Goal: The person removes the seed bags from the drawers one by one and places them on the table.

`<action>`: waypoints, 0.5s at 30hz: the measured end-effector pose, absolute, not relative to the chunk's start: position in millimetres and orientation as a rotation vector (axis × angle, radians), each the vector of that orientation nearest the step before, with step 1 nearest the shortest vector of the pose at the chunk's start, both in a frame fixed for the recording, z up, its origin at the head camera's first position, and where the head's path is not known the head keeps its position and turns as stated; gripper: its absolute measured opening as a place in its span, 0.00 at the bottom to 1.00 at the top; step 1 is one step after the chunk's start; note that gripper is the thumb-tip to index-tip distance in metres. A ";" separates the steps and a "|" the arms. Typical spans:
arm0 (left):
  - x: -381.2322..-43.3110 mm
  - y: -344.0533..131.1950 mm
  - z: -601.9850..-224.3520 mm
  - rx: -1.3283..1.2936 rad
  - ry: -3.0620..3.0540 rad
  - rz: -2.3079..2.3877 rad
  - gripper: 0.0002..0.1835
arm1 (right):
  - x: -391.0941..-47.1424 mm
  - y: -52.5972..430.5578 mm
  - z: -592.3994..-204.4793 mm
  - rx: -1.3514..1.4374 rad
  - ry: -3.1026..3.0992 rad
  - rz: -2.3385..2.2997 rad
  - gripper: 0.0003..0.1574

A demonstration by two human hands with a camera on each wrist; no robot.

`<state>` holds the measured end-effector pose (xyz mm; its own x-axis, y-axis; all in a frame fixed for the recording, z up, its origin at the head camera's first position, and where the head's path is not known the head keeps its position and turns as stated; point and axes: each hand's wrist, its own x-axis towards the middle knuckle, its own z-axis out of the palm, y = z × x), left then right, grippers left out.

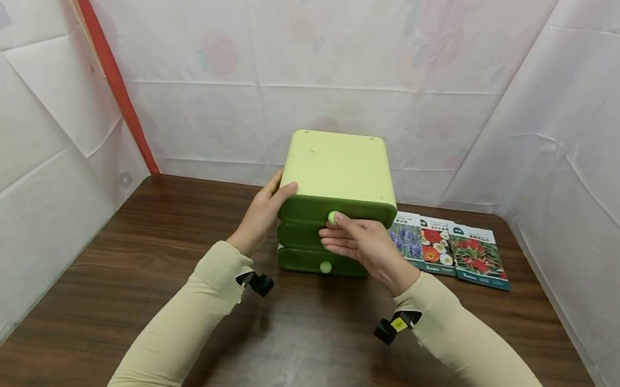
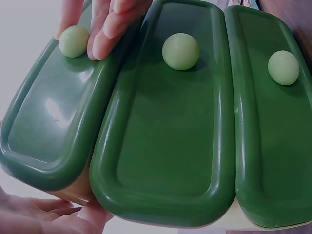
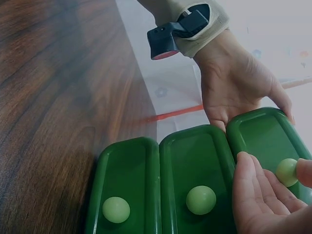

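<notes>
Three-drawer desktop cabinet (image 1: 344,165) — pale yellow-green shell, dark green drawer fronts — stands on the dark wood-grain table (image 1: 280,361), toward its 12 o'clock edge. Directions below taken from the cabinet, back wall at 12.

Left hand (image 1: 264,213) at 9 o'clock: fingers extended along the side wall, thumb resting at the top edge. Right hand (image 1: 370,248) at 5 o'clock, before the front; thumb and index finger pinch the round top knob (image 1: 333,217), remaining fingers reaching out below it. Cannot tell whether the top drawer stands slightly out. Middle knob (image 2: 181,51) and bottom knob (image 1: 325,267) untouched.

At 3 o'clock, three flower seed packets lie in a row: one with blue-violet spikes (image 1: 407,240), one with red and white blooms (image 1: 436,247), one with red flowers among green leaves (image 1: 479,257).

Pale floral sheeting (image 1: 191,25) hangs behind; a red strip (image 1: 98,51) slants down it toward the table at 10 o'clock. Small black cameras on both wrists — pale long sleeves.
</notes>
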<state>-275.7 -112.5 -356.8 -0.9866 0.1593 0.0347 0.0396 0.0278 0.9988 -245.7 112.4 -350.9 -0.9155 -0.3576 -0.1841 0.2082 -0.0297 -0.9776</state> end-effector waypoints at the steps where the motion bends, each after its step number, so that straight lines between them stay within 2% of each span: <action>1: -275.6 -112.6 -356.8 0.214 2.190 2.119 0.43 | -245.8 112.5 -350.9 -0.157 1.872 -2.000 0.32; 15: -276.2 -114.5 -358.6 0.236 2.172 2.122 0.41 | -242.7 121.4 -348.9 -0.198 1.941 -1.934 0.30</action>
